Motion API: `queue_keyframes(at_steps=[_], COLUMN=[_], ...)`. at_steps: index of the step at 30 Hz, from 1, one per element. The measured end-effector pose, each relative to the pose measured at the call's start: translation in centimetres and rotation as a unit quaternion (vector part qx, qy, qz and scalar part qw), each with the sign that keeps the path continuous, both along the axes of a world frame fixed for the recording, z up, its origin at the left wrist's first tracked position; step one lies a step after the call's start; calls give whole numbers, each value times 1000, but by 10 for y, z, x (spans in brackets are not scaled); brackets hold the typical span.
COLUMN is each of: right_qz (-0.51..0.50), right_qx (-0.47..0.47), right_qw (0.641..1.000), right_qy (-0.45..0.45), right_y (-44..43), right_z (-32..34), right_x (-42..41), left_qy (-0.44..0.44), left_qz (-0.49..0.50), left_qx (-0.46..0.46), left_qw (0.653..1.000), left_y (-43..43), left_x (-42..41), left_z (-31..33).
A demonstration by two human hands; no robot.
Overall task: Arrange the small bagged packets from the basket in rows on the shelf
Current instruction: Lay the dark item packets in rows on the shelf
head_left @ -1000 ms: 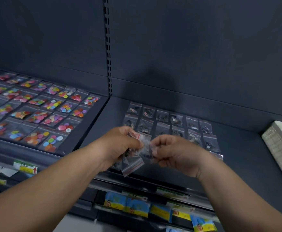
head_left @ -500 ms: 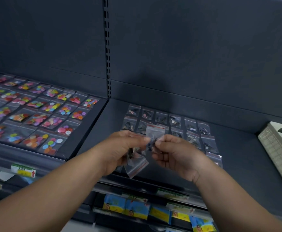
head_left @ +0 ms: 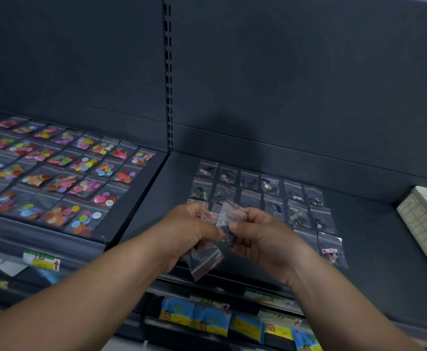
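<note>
Grip: left hand (head_left: 189, 234) clamped round a bunch (head_left: 205, 262) of clear packets, fingers curled. Right hand (head_left: 265, 244) pinches one packet (head_left: 232, 214) at the top of the bunch between thumb and fingertips. Neither grip is apart.
Where: both hands meet above the front edge of the shelf (head_left: 384, 249), just ahead of the rows (head_left: 270, 193) laid flat on it.
Done: the two back rows look full, about six bags across. A third row runs in from the right, and one bag with a pink piece (head_left: 331, 252) sits alone at the front right.
Left: the near left of the grid is bare, and the bunch looks to have several bags to go. I'd call this patch past halfway, but how many more wait elsewhere I can't tell.
Next: the pinched packet looks bound for the gap in the front rows, laid flat and square to its neighbours.
Bag contents: small dark bits in each, too small to name. Red zip lines run along the tops.
Basket: a pale gridded box (head_left: 420, 224) at the far right, resting on the shelf, is likely the basket. Its inside is out of view.
Left bay: button bags (head_left: 63, 178) lie in tidy rows, bright discs in each.
Below: yellow packs (head_left: 207, 317) line the lower rail.
</note>
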State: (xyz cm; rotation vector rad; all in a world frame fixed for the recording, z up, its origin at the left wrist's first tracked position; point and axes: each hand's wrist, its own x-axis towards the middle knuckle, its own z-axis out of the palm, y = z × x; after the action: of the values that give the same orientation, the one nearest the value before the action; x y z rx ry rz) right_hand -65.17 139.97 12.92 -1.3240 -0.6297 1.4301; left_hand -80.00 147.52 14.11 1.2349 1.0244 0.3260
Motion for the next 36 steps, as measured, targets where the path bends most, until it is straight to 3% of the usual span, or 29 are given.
queue_keyframes(at_steps=[4,8,17,22,24,26,28,32,36], right_qz=[-33,-54,-3,8,19,32,27,57,138], right_qx=[-15,-57,-105,-95,-87,-73,-46,20,22], right_qw=[999,994,960,950,916,844,799,784,774], right_qy=[-34,-81,-259,-298,-391,-530,-599,-618,-617], right_y=[0,-2,0,5,3,-2,-8,-12,-8], right_z=[-5,-12,-33,-34,-32,-28,-23,-23,-32], right_x=[-3,-1,-11,-21,-21,-18,-17,-19,-23], left_qy=[12,13,-6,-4,2,6,8,2,-10], left_qz=[-7,51,121,113,102,92,82,80,81], left_qx=[-17,-43,-70,-67,-60,-54,-52,-58,-58], left_qw=[1000,998,990,991,993,994,995,995,995], left_y=[0,9,17,12,11,11,10,7,5], left_x=[-6,-14,-40,-48,-49,-51,-51,-48,-46], left_z=[-1,-4,-3,-4,-5,-8,-10,-12,-11])
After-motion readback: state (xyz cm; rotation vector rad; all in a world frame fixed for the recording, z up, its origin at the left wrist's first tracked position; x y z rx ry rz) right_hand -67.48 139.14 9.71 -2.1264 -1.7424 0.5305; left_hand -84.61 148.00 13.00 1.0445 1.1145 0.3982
